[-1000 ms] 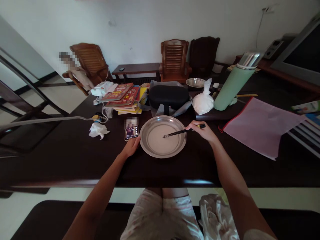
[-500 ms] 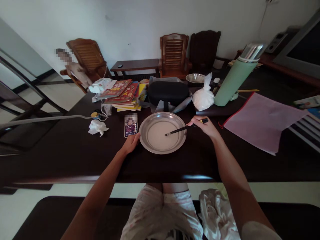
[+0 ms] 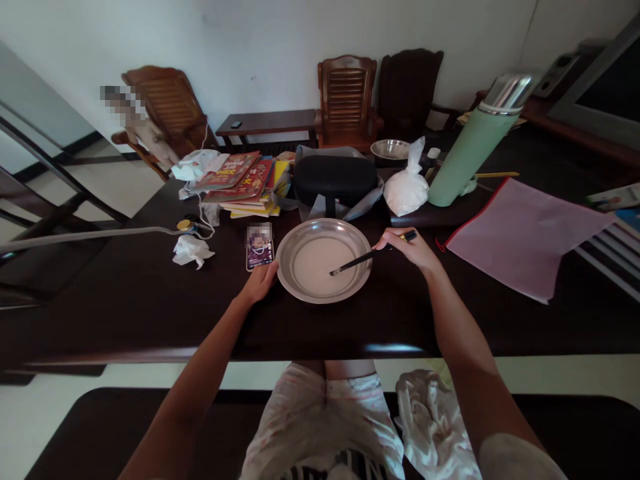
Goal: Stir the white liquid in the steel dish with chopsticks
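Change: chopstick tips now nearer the plate's middle-right than a second ago; whole scene sits slightly higher in view; left hand unmoved at the rim.
Right hand: at 3 o'clock of the plate, fingers clenched around the upper end of the chopsticks.
Chopsticks: dark pair, slanting down from the right hand toward 9 o'clock, tips dipped into the white liquid.
Plate: round metal dish on the dark worktop, just ahead of the near edge, holding a shallow pool of white liquid.
Left hand: at 8 o'clock of the plate, fingers loosely curled against the outer rim, touching it; whether gripping or only resting, cannot tell.
Phone: lying flat at 10 o'clock of the plate, just beside the rim, screen lit.
Crumpled tissue: farther out at 9 o'clock, well apart from the plate.
Stack of books: at 11 o'clock.
Black case: at 12 o'clock, close behind the plate.
White tied bag: at 1 o'clock.
Green flask: beyond the bag, leaning in the wide view.
Pink folder: at 3 o'clock, well past the right hand.
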Demonstrator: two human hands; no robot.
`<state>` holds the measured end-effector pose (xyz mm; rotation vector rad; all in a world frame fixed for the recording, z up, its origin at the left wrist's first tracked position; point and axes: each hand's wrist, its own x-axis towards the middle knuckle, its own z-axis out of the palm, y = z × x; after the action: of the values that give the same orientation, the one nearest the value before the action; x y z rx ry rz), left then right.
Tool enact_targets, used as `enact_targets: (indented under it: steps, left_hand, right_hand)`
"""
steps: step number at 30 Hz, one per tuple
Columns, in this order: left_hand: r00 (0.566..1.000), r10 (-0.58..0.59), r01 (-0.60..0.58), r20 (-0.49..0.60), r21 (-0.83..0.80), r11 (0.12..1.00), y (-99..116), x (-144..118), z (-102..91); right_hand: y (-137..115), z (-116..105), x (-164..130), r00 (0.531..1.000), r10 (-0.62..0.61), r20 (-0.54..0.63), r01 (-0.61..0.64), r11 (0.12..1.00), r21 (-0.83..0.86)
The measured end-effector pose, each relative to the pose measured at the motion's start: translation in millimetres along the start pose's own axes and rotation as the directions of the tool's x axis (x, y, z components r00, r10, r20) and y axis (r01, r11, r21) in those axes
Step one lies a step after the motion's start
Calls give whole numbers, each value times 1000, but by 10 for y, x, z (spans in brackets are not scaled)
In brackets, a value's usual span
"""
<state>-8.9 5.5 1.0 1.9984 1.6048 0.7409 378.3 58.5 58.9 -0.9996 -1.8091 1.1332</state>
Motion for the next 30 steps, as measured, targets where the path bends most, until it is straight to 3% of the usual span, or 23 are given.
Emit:
enact_targets:
  steps: [4, 11, 17, 20, 24, 30]
  left_hand:
    - [1000, -9, 9, -15, -13, 1000, 6, -2, 2]
    - [1000, -29, 29, -9, 1, 1000, 2, 0, 13]
    - [1000, -20, 20, -8, 11, 1000, -18, 4, 12]
    - [1000, -14, 14, -1, 11, 1000, -19, 7, 11]
    - [1000, -10, 10, -1, 12, 1000, -12, 8, 12]
    - [1000, -17, 17, 17, 11, 1000, -13, 9, 11]
  right_hand:
    - [-21, 96, 17, 989, -7, 144, 8, 1000, -1]
    - [14, 5, 4, 998, -48, -43, 47, 998, -30]
    - [4, 86, 17, 992, -10, 130, 10, 1000, -5]
    - [15, 87, 29, 996, -53, 75, 56, 998, -41]
    - [24, 2, 8, 999, -30, -38, 29, 999, -23]
    - [37, 35, 25, 992, -62, 110, 68, 997, -49]
